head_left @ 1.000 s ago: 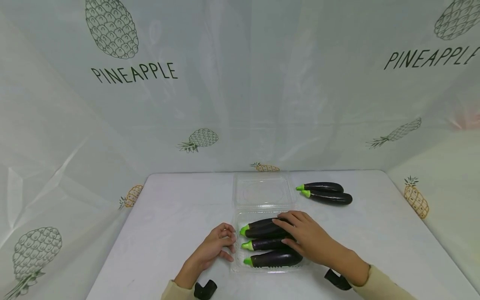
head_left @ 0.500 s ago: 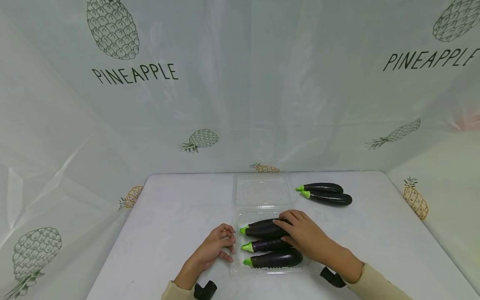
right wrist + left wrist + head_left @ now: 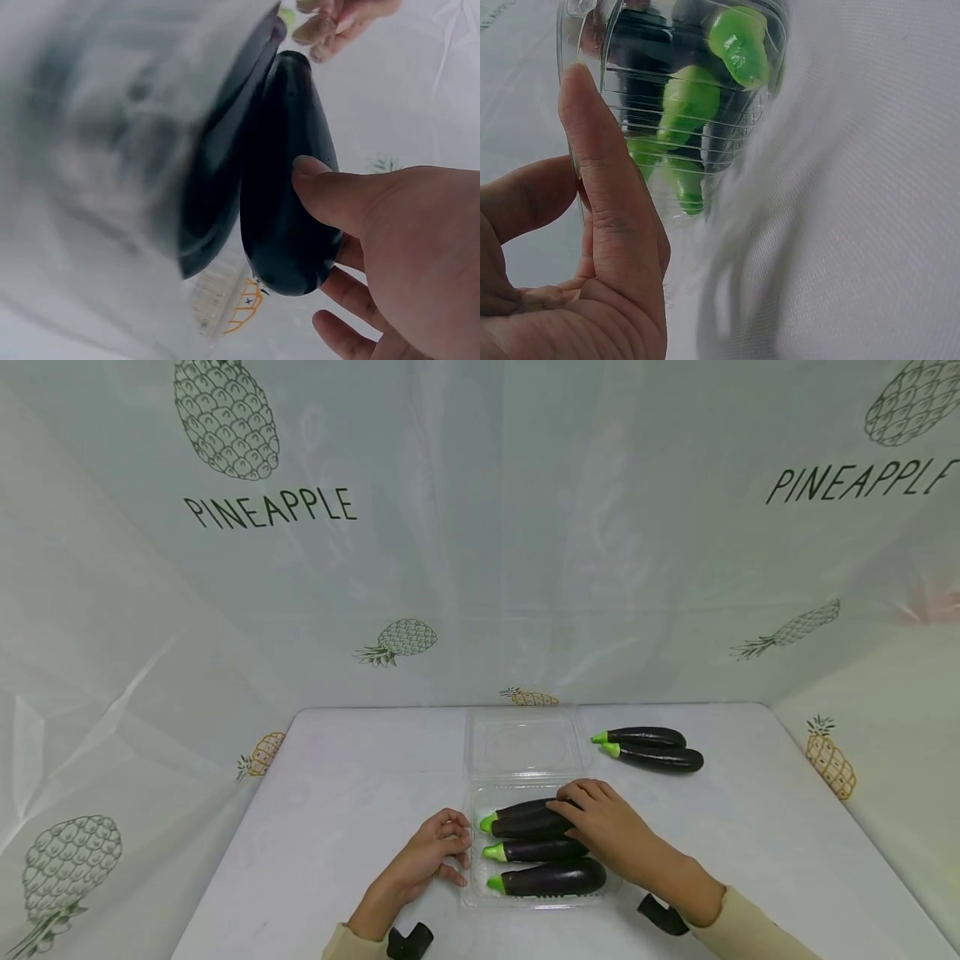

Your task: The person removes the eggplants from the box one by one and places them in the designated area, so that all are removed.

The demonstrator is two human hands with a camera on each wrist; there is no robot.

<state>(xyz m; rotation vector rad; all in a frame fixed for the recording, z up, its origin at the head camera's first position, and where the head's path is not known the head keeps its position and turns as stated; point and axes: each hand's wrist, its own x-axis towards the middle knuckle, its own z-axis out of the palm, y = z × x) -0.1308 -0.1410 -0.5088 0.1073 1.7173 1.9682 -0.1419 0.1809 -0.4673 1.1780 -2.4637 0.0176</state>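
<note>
Several dark purple eggplants with green stems lie side by side in a clear plastic clamshell container (image 3: pixel 517 903). My right hand (image 3: pixel 626 835) grips the fat right end of an eggplant (image 3: pixel 525 823) in the back part of the container. In the right wrist view, the thumb lies along one side of this eggplant (image 3: pixel 281 217), with fingers round the other. My left hand (image 3: pixel 423 860) holds the container's left edge, thumb and fingers at the rim. Through the clear wall (image 3: pixel 727 142) green stem ends show in the left wrist view. My right hand covers some eggplant ends.
The container's lid (image 3: pixel 525 743) lies opened flat toward the back of the white table (image 3: pixel 360 777). Two more eggplants (image 3: pixel 652 757) rest together on the table at the back right. A pineapple-printed sheet (image 3: pixel 465 527) hangs behind and at the sides.
My right hand has shifted slightly left, and the third eggplant from the back shows more of its right end. My left hand stays at the container's edge.
</note>
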